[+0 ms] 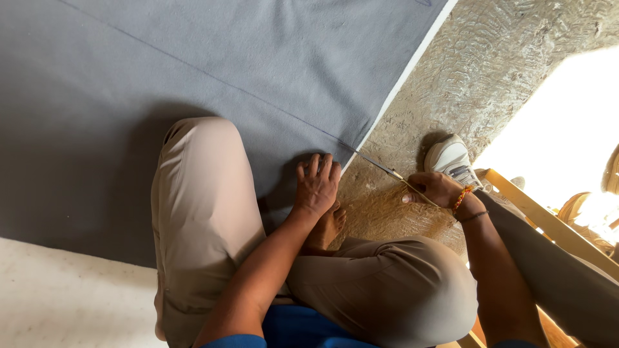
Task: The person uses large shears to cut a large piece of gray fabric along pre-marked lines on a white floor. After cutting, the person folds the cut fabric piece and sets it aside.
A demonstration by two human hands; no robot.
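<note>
Left hand (pixel 317 187): fingers (pixel 314 166) slightly spread and laid flat, palm down, on the near edge of a large grey felt-like cloth (pixel 193 71), gripping nothing, the cloth spread over the floor at left and centre. Right hand (pixel 435 189): fingers curled closed around the yellowish handle of a thin pointed metal tool (pixel 377 165), whose tip lies at the cloth's white edge just beside the left hand. Surface and surroundings: rough beige floor (pixel 490 71), person seated cross-legged in tan trousers, white shoe (pixel 451 160) and yellow wooden frame (pixel 548 222) at right, bright daylight beyond.
</note>
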